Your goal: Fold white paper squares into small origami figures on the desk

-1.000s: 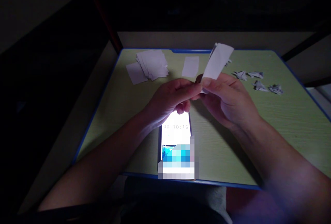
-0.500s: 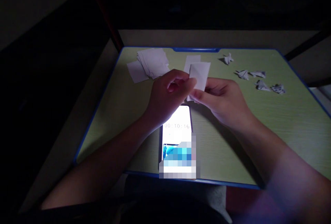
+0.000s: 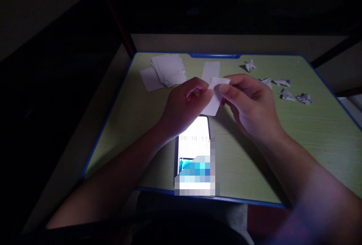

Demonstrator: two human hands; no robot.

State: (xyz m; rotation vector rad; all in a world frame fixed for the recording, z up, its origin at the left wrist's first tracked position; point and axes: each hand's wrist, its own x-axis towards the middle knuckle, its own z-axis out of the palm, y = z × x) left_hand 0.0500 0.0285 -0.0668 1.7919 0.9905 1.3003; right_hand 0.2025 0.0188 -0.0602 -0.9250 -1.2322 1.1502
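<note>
A small white piece of paper [image 3: 212,104] is held up above the table, between both hands. My left hand [image 3: 185,103] pinches its left edge with thumb and fingers. At its upper right, my right hand [image 3: 251,103] grips the paper, thumb on the near face and fingers partly hidden behind. Just beyond the hands another white paper slip [image 3: 211,70] lies flat. Under my left hand rests a lit phone [image 3: 194,128] showing a timer, its lower part pixelated.
The green table [image 3: 127,135] has a blue rim. A stack of white paper sheets [image 3: 169,68] lies at the back left. At the back right are several small folded paper pieces [image 3: 287,94], one of them [image 3: 249,66] set farther back.
My right hand has moved from the paper's lower part up to its upper right corner. The paper's upper part now sits lower. My left hand stays nearly in place.
</note>
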